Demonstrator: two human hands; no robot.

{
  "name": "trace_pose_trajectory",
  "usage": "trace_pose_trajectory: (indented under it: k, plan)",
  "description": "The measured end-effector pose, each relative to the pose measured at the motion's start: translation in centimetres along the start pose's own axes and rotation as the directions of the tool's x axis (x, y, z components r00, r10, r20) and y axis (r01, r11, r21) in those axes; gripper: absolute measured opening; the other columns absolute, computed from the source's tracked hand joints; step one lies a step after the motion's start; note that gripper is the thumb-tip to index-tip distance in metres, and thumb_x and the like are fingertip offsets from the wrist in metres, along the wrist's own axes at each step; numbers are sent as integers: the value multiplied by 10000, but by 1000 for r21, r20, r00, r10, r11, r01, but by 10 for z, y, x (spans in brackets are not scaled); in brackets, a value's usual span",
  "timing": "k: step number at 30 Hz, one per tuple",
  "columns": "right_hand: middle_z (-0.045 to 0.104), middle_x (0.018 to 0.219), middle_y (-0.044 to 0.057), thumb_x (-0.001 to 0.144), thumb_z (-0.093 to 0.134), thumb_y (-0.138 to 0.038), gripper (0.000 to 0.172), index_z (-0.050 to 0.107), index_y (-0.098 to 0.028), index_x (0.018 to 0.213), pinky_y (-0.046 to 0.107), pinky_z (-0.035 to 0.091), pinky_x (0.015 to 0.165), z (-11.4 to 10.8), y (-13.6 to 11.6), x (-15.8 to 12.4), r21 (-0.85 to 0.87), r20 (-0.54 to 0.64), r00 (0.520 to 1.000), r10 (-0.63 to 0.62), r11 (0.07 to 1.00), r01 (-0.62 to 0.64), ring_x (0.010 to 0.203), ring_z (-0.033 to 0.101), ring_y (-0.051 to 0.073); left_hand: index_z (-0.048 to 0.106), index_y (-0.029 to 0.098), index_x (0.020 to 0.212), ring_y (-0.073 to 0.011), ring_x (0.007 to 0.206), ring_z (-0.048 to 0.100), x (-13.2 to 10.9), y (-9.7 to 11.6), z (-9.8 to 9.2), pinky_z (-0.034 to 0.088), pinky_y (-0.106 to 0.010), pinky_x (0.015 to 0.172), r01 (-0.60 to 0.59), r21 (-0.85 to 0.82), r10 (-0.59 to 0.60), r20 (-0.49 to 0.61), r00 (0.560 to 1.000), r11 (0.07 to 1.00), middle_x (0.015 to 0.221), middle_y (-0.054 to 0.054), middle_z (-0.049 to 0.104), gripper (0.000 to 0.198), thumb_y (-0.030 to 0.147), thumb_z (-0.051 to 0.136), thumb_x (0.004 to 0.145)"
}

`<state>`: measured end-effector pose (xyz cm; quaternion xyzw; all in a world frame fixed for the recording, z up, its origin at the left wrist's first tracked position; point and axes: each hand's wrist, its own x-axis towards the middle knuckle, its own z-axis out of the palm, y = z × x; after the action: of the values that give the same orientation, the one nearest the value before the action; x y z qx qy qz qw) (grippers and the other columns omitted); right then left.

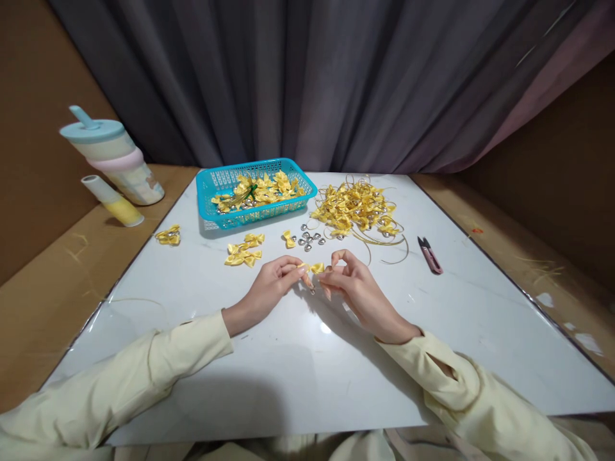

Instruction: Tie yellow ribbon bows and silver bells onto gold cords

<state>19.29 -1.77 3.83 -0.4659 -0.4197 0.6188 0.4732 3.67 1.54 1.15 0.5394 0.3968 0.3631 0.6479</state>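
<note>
Over the middle of the white table (298, 371), my left hand (276, 285) pinches one end of a yellow ribbon bow (316, 267). A small silver bell-like piece (312, 291) hangs just below the fingertips. My right hand (353, 288) is closed at the bow's other side, thumb and fingers pressed together; what exactly sits between them is too small to make out. Just beyond the hands lie a single yellow bow (289, 239) and a cluster of small silver pieces (308, 240). Several loose bows (244, 257) rest to the left of these.
A blue basket (259, 216) holding bows and silver pieces stands at the back. Right of it is a heap of bows with gold cords (355, 205). Thread snips (430, 256) lie at right. A tumbler (120, 157) and a yellow-white tube (115, 202) stand at left, near a small bow bundle (169, 235).
</note>
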Motion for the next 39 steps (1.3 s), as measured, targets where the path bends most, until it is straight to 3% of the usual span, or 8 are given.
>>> trace_pose_trajectory:
  k: [29,35,39]
  plan:
    - [498,453,-96,693,553,-170,220,350,-222,758,233,286,511,3,2,0,-60,-61,996,-63,996,59,459,456,99,560,136,821,-64,464,336,1,-2,-1,216,-221,457,1,18,-1,2,1000,1000,629,-1,604,253,377,619,772]
    - [486,437,-96,678,518,-144,205,340,-219,747,221,278,495,5,0,1,-90,-80,995,-61,994,54,450,435,94,562,139,838,-116,628,539,0,-6,-1,359,-222,570,-66,60,65,13,998,996,685,-24,651,216,348,597,800]
    - [473,442,-100,711,523,-167,214,329,-225,780,209,284,490,2,2,1,-152,-112,991,-72,987,54,452,398,92,552,148,831,-141,673,585,-1,-6,1,419,-253,652,-111,142,111,4,994,984,686,-21,660,192,338,573,817]
